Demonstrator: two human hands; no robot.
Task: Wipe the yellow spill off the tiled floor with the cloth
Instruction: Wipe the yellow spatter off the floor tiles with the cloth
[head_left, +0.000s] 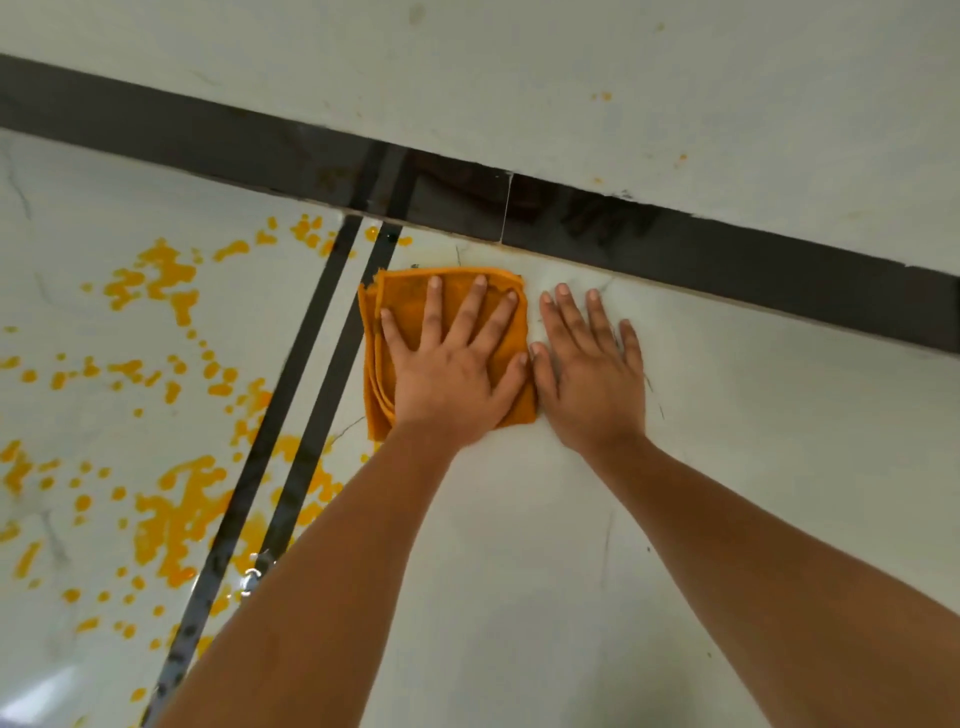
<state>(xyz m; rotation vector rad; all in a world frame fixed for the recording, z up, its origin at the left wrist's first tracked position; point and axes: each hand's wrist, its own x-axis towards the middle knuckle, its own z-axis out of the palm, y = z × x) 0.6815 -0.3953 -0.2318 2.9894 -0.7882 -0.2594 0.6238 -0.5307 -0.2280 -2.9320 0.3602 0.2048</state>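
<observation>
Fingers (431, 312) spread flat: my left hand (452, 374) presses the folded orange cloth (376, 364) on pale tiled floor (675, 519), right hand (592, 374) flat beside it; yellow spill (176, 514) sits at nine o'clock, black skirting (727, 244) at twelve.

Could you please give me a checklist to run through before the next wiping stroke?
1. Left hand flat on the folded orange cloth: ok.
2. Right hand flat on bare floor tile, off the cloth: ok.
3. Cloth on the yellow spill: not ok; the main puddles lie left of the dark floor strips.
4. Path leftward free of obstacles: ok.
5. Cloth underside clean enough: cannot tell.
</observation>
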